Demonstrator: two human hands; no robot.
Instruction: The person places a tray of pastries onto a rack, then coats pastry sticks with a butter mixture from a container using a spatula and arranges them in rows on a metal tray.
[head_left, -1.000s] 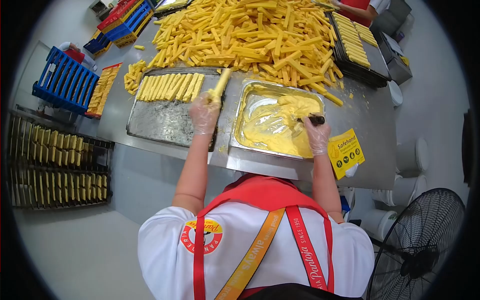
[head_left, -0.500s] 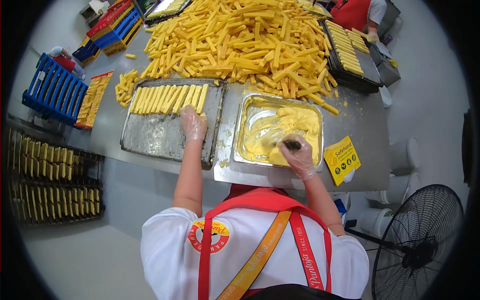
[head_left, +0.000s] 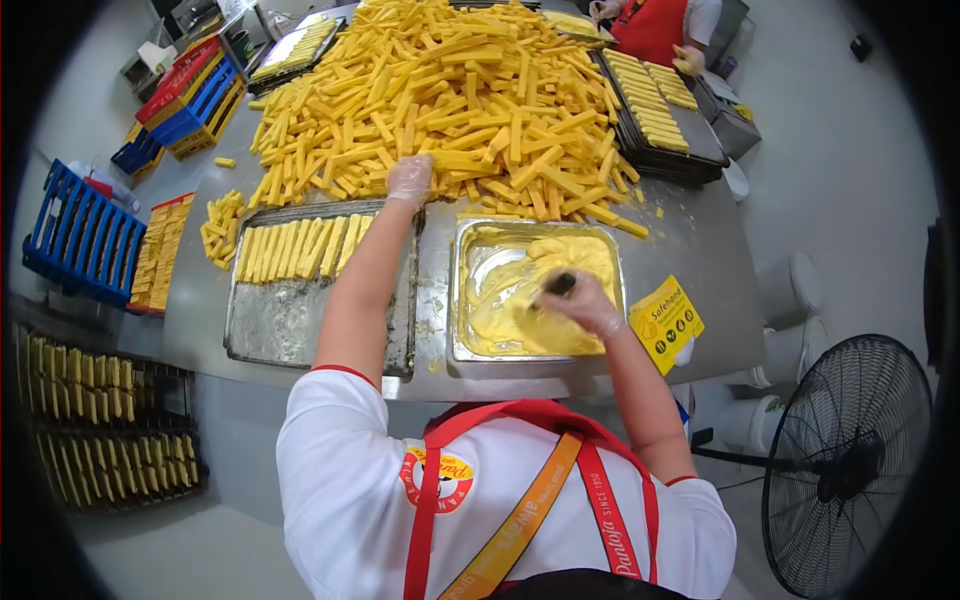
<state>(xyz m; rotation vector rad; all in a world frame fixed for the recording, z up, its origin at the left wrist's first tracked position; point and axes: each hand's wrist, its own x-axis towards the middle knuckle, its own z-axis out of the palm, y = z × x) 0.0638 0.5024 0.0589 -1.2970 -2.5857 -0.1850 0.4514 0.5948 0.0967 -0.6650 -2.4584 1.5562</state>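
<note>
My left hand (head_left: 410,181), in a clear glove, reaches to the near edge of a large pile of yellow sticks (head_left: 440,90); its fingertips are among the sticks, and whether it grips one is hidden. My right hand (head_left: 582,303), also gloved, is closed round the dark handle of a tool (head_left: 561,285) over a metal pan (head_left: 456,300). Pale yellow cream (head_left: 570,258) is spread in that pan, and the tool's lower end is blurred there. Left of the pan lies a dark baking tray (head_left: 290,320) with a row of coated sticks (head_left: 290,250) along its far side.
A yellow packet (head_left: 666,318) lies right of the pan. Stacked trays (head_left: 665,130) stand at the back right, near a co-worker in a red apron (head_left: 650,28). Blue crates (head_left: 85,235) and loaded racks (head_left: 100,400) are on the left. A black fan (head_left: 845,465) stands at the lower right.
My left hand has moved from the row on the tray up to the stick pile. My right hand has shifted slightly with the tool in the pan. The camera view has shifted too.
</note>
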